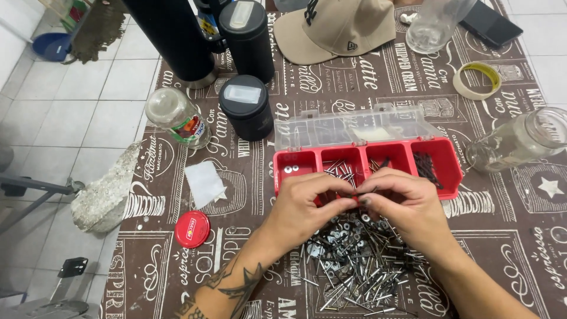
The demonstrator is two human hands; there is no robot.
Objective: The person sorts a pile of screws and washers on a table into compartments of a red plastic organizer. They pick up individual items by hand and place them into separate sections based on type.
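Head view: both hands meet over a pile of screws [354,266] and washers dumped on the worktop [177,266], which has a brown printed cloth on it. The left hand [307,204] and right hand [404,204] have their fingertips pinched together on one small dark screw [359,198], held just above the pile and right in front of the red tray [283,180]. The tray has four compartments with bits in each, and its clear lid [348,127] is flipped open behind. Around it: a red cap [192,229], two glass jars lying down, black canisters, a tan cap, a tape roll.
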